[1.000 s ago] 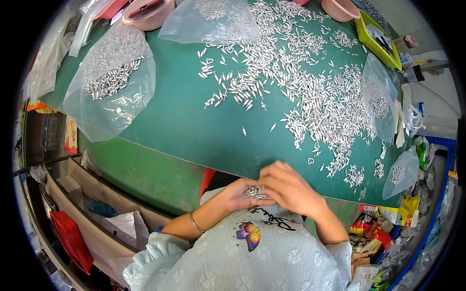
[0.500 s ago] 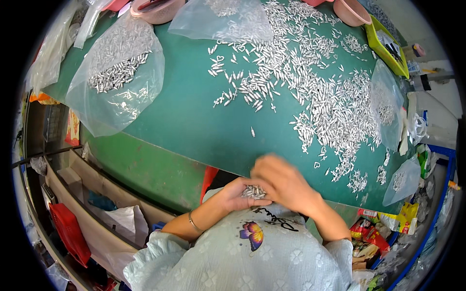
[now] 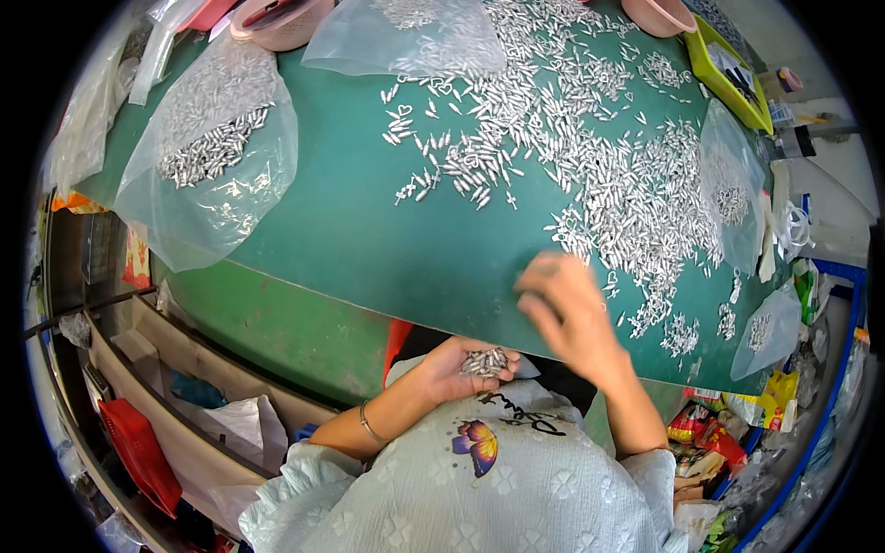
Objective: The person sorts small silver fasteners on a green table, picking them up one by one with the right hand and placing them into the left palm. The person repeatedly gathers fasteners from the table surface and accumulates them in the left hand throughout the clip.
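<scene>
My left hand [image 3: 449,370] is cupped palm up at the table's front edge, close to my body. A small heap of silver bullet-shaped metal pieces [image 3: 483,362] lies in its palm, with the fingers curled under and around it. My right hand [image 3: 573,313] hovers over the front of the green table [image 3: 369,230], its thumb apart from the bent fingers. Its fingertips are a little blurred, and I see nothing between them. Just beyond it spreads a large loose pile of similar silver pieces [image 3: 636,198], with a few heart-shaped ones among them.
A clear plastic bag [image 3: 230,217] of silver pieces lies at the left; more bags [image 3: 733,244] lie at the right and back. Pink baskets [image 3: 286,28] and a yellow-green tray [image 3: 737,83] stand along the far side. A drawer [image 3: 212,405] juts out lower left.
My right hand has moved away from the left palm, forward and to the right toward the pile. The single piece that lay apart near the table's middle no longer shows there. My left hand stays cupped.
</scene>
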`<state>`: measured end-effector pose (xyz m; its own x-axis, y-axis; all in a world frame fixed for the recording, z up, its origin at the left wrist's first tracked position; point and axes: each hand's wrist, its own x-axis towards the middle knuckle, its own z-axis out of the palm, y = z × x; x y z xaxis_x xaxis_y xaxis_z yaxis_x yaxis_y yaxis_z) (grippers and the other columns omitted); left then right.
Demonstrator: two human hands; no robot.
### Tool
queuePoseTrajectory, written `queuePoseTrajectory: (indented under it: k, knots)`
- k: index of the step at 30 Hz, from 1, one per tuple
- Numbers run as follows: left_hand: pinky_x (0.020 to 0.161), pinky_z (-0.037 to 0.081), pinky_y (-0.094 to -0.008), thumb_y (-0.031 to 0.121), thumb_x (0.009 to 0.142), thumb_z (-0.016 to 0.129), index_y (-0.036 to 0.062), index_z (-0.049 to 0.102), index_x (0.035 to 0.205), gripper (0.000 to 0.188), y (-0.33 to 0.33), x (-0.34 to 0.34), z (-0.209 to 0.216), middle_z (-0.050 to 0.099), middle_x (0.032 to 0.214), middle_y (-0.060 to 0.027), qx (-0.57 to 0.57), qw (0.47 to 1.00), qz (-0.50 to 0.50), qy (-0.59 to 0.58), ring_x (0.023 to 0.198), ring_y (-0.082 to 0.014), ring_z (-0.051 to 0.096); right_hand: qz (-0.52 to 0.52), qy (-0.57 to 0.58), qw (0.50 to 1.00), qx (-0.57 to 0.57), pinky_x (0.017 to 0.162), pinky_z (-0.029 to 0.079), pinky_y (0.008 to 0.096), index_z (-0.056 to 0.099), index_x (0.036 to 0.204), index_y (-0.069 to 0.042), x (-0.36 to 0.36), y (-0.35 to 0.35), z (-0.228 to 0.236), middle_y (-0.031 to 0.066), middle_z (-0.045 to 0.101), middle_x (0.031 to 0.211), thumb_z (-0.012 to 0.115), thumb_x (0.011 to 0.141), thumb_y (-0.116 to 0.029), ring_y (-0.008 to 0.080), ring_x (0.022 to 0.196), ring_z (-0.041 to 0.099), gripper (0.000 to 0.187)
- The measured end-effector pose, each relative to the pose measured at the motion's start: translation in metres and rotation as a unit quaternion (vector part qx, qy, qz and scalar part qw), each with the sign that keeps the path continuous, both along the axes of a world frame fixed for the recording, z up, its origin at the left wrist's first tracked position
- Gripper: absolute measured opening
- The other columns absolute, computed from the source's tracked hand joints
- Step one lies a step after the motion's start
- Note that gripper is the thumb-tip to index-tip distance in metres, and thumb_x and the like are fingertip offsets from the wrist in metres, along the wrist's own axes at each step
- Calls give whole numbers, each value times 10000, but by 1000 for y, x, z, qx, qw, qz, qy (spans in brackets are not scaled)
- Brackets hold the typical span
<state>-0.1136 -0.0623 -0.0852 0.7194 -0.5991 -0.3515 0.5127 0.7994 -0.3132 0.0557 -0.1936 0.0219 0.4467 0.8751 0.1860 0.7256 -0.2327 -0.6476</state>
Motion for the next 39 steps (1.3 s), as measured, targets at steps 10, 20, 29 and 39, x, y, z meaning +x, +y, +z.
queuePoseTrajectory:
  k: [10,20,29,39]
  knots:
    - [705,534,-301,190,967,578,-81,628,1123,316,-1,6,22,653,1014,-146,161,985,-45,-39,840,-200,648,-163,-222,958,-77,977,337,440,606,1065,-68,34,-40,-17,89,576,1196,673,817,-37,280,1200,519,259]
    - [712,511,-280,194,965,570,-51,651,1135,309,-5,10,28,655,996,-117,198,976,-70,-63,860,-185,628,-182,-162,970,-14,891,391,408,611,1096,-43,35,-7,-2,129,581,1148,662,826,-53,303,1035,547,275]
    - [765,558,-295,185,978,545,-48,652,1128,297,-7,12,28,667,1012,-122,179,980,-64,-65,900,-183,667,-84,-113,986,-87,743,455,443,524,934,-12,22,10,-11,149,484,895,603,857,-61,342,848,543,122]
    - [772,560,-314,172,975,548,-39,630,1097,258,-14,7,10,663,985,-134,92,995,-35,7,898,-212,668,49,3,998,32,791,460,360,636,895,-25,-32,-30,11,114,593,947,655,731,-70,284,881,581,171]
